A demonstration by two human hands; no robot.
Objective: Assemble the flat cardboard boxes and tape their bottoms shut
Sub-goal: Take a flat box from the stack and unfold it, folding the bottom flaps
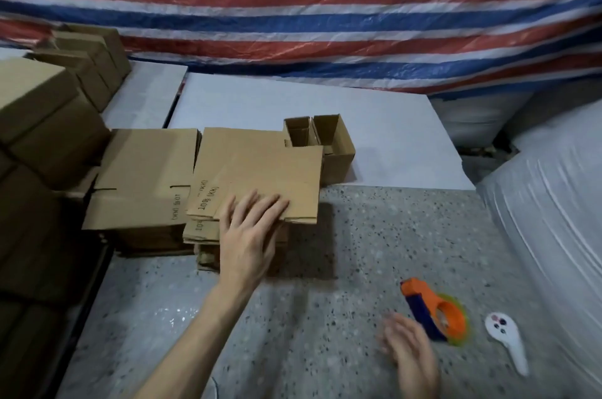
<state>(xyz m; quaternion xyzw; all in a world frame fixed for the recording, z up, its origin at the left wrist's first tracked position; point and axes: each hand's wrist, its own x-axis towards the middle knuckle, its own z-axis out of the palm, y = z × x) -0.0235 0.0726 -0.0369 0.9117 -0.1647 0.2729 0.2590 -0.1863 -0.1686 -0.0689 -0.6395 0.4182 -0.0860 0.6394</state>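
Observation:
A stack of flat cardboard boxes [260,170] lies in the middle of the speckled table [374,235], with a second flat stack [143,177] to its left. My left hand [250,235] rests palm down on the near edge of the top flat box, fingers spread. My right hand [408,349] hovers blurred over the table at lower right, fingers apart, holding nothing. An orange and blue tape dispenser [435,309] lies on the table just beyond my right hand. Two assembled open boxes [325,141] stand behind the flat stack.
Assembled brown boxes [49,125] are piled at the far left. A white ghost-shaped object [506,340] lies right of the dispenser. A large white wrapped bundle [553,219] fills the right side. A white board [374,125] and a striped tarp [293,7] lie behind.

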